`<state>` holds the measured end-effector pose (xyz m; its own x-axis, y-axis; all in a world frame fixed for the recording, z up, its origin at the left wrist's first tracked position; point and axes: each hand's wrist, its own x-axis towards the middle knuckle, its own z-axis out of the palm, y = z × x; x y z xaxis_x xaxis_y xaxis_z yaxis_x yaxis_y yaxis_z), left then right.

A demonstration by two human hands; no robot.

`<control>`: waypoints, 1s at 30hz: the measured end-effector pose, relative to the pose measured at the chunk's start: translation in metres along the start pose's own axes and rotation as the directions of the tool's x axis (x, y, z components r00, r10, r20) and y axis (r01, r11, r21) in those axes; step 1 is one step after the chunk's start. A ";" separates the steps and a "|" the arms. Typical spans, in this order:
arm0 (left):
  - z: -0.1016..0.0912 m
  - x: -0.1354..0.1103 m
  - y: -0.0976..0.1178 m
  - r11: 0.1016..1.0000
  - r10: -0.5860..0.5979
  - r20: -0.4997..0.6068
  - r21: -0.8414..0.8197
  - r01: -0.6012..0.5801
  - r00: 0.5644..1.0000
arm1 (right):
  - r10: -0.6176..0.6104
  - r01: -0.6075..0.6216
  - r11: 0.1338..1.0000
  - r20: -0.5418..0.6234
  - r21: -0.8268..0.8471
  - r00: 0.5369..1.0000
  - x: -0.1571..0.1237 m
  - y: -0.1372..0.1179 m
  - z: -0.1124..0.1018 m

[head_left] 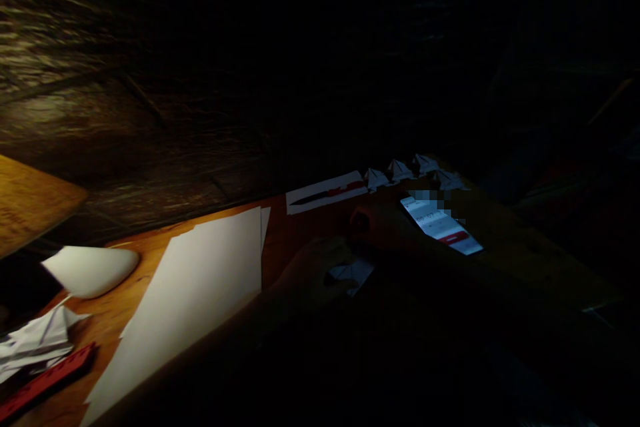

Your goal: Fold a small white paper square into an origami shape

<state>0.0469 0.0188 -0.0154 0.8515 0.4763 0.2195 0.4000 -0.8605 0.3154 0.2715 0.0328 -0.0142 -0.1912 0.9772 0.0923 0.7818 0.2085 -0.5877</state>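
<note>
The scene is very dark. My left hand [307, 273] rests on the wooden table [295, 230], its fingers curled onto a small folded white paper piece [354, 273]. My right hand [377, 225] lies just beyond that paper, next to a lit phone [443, 225]; its fingers are lost in shadow. Large white paper sheets [200, 287] lie left of my left hand.
Several small folded paper shapes [400, 170] stand in a row behind the phone. A red-handled knife lies on a white strip [325, 193]. A white lamp shade [90, 270], crumpled paper [35, 340] and a red ruler [47, 380] sit at the left.
</note>
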 end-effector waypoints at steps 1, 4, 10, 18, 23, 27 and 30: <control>-0.001 0.000 0.000 1.000 0.002 0.006 0.002 -0.002 1.000 | 0.001 -0.001 1.000 -0.002 -0.001 1.000 0.000 0.000 0.000; -0.002 -0.001 0.001 1.000 0.015 0.003 0.017 -0.015 1.000 | -0.001 0.001 1.000 -0.005 0.000 1.000 -0.001 0.000 0.000; -0.001 0.000 0.003 0.996 0.020 0.024 0.085 -0.022 1.000 | -0.045 0.045 0.999 0.022 0.011 0.999 0.000 0.001 -0.001; -0.001 0.000 0.004 0.994 0.021 0.044 0.102 -0.026 0.999 | -0.165 0.159 0.986 0.135 0.049 0.977 -0.001 0.001 -0.012; -0.002 -0.001 0.005 0.994 0.019 0.050 0.106 -0.025 0.999 | -0.165 0.158 0.986 0.178 0.054 0.970 -0.002 0.002 -0.015; -0.001 0.000 0.005 0.996 0.018 0.058 0.089 -0.023 0.998 | -0.163 0.156 0.986 0.156 0.060 0.974 -0.001 0.003 -0.012; -0.001 0.001 0.005 0.997 0.007 0.054 0.078 -0.011 0.999 | -0.158 0.148 0.986 0.154 0.078 0.975 0.001 0.005 -0.009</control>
<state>0.0491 0.0155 -0.0126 0.8712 0.4598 0.1719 0.4157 -0.8773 0.2397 0.2812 0.0348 -0.0097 -0.4016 0.9139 0.0597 0.6962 0.3469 -0.6285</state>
